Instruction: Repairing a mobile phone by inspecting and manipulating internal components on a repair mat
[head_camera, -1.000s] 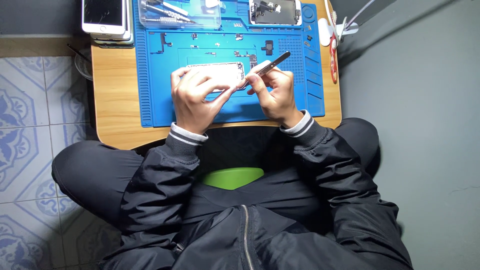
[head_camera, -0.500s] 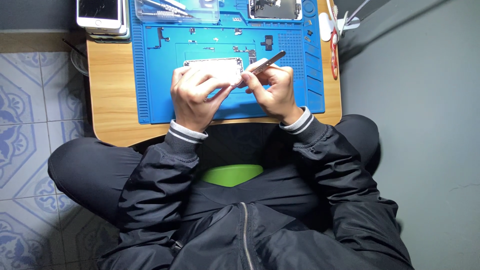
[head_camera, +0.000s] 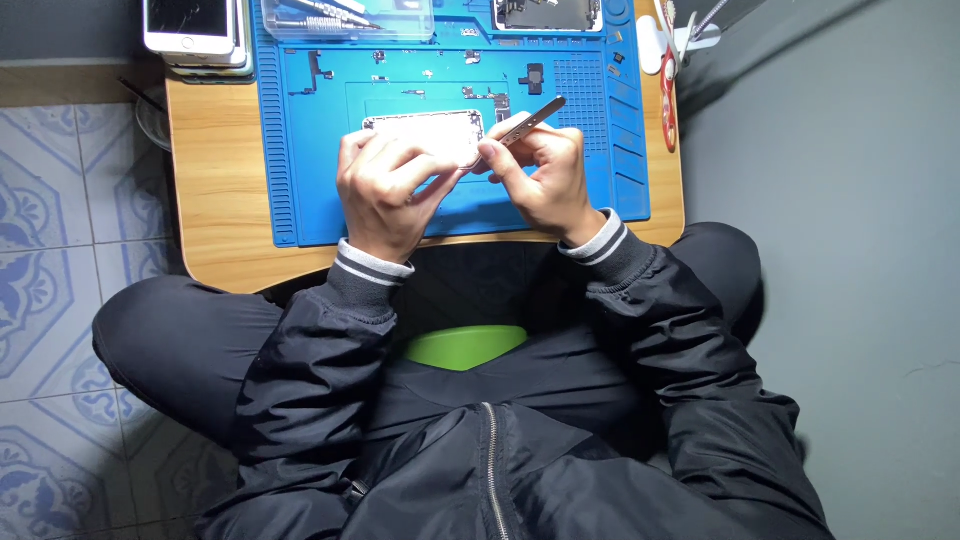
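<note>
**Opened phone lies crosswise under the left hand, tweezers come in from its right end**

The opened phone body (head_camera: 425, 135) lies flat on the blue repair mat (head_camera: 300, 150), its long axis running left to right across the bench, parallel to the near edge. It sits directly ahead of the person, just beyond the knuckles of both hands, a little left of the mat's middle.

The left hand (head_camera: 385, 190) is the nearer of the two: it covers the phone's near edge, fingers curled down onto it and pinning it to the mat, so it is closed on the phone rather than loose. The right hand (head_camera: 545, 175) sits at the phone's right end, fingers pinched around a pair of metal tweezers (head_camera: 525, 122). The tweezers slant from upper right down to lower left, their tips pointing at the phone's right-hand end; whether the tips touch it or carry a part is too small to tell.

Small dark parts and screws (head_camera: 535, 78) lie scattered on the mat beyond the phone. A clear tool tray (head_camera: 345, 18) sits at the mat's far edge, a second opened device (head_camera: 548, 14) to its right. A stack of white phones (head_camera: 195, 30) rests at the far left corner of the wooden bench (head_camera: 220, 200), and a red-handled tool (head_camera: 668, 95) lies along the right edge.
</note>
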